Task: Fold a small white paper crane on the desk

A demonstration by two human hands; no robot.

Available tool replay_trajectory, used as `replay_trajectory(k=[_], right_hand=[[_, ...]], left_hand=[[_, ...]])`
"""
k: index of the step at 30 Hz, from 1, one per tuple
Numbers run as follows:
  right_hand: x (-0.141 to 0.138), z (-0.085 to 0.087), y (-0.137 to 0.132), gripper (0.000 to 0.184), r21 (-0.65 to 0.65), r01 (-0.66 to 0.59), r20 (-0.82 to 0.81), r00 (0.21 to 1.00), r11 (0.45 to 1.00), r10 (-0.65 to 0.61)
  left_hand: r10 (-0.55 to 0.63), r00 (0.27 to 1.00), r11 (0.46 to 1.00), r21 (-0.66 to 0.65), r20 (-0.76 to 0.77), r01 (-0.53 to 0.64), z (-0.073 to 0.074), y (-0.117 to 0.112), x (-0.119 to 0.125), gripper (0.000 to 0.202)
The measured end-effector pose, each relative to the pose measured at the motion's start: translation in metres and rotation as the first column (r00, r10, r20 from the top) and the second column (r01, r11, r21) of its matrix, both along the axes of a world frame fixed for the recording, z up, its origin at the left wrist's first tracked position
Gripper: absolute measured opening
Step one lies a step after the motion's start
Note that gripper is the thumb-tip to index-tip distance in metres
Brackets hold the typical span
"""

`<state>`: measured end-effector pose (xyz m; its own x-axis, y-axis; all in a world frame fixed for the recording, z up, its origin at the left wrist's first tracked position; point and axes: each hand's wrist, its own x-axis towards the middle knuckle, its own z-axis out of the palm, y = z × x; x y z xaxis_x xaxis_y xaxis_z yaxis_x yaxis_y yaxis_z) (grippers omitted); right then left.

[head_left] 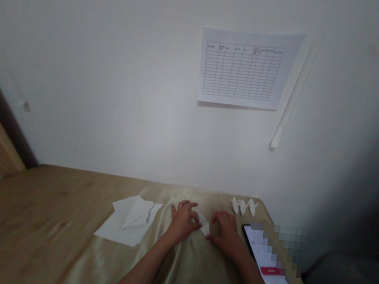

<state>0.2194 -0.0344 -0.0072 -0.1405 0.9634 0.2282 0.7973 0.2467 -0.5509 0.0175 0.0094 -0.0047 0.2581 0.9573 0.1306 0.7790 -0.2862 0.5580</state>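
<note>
A small folded piece of white paper (204, 226) lies low over the cloth between my two hands. My left hand (183, 222) pinches its left edge with thumb and forefinger, the other fingers raised and spread. On the opposite side, my right hand (227, 234) has its fingers curled at the paper, with the thumb at the lower corner. How firmly the right fingertips grip is hard to see. Several small white folded paper figures (242, 207) stand in a row at the back right, beyond my right hand.
Loose white paper sheets (118, 227) lie stacked to the left. A phone (267, 260) with a lit screen rests by the right edge. Gold-brown satin cloth (45, 235) covers the surface. A printed table sheet (242, 70) hangs on the wall behind.
</note>
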Motion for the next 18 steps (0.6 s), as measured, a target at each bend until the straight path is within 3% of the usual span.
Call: replay_trajectory(k=[7, 13, 18], right_hand=[[0.002, 0.003, 0.005, 0.013, 0.04, -0.076, 0.056, 0.996, 0.996, 0.074], [0.002, -0.003, 0.008, 0.013, 0.05, -0.049, 0.079, 0.996, 0.998, 0.045], [0.002, -0.006, 0.009, 0.014, 0.047, -0.032, 0.058, 0.998, 0.998, 0.029]], left_hand=[[0.02, 0.999, 0.986, 0.167, -0.025, -0.015, 0.001, -0.003, 0.0, 0.015], [-0.146, 0.98, 0.963, 0.208, -0.136, 0.172, 0.007, -0.006, -0.004, 0.027], [-0.196, 0.938, 0.949, 0.187, -0.285, 0.255, -0.004, -0.006, -0.007, 0.033]])
